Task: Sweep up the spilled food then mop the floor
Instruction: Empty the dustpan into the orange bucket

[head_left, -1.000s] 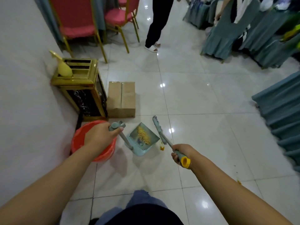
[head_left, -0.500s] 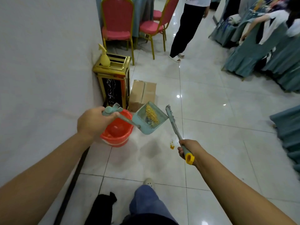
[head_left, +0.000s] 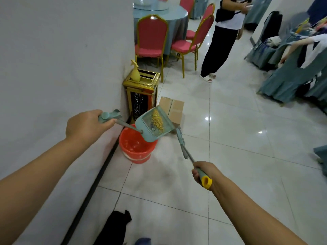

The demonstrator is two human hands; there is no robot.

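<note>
- Head view, wall on my left: my left hand (head_left: 86,126) has its fingers clamped round the grip of the pale teal plastic long-handled dustpan (head_left: 153,125), which hangs tilted in the air over the rim of the round orange plastic bucket (head_left: 137,147).
- Spilled food: a heap of small yellow grains (head_left: 157,119) lies in the pan's tray, toward its upper half; the pan has not yet been tipped out.
- My right hand (head_left: 203,171) has its fingers closed on the yellow-capped grip of the slim teal broom (head_left: 182,144), whose head points down toward the white glossy tiled floor (head_left: 230,138) just right of the bucket.
- Handling, by judgement: the pan looks light and stiff, so one hand at the top grip is enough; the grains are loose and will slide at once when the tray tips, so the lip should be well inside the bucket first.
- Broom: also light; a hold near the capped end gives reach but less control.
- Nearby: a gold-framed bin (head_left: 141,91) against the wall and a flat brown cardboard box (head_left: 174,107) lie just beyond the bucket.
- Mopping is not yet begun; no mop is visible.
</note>
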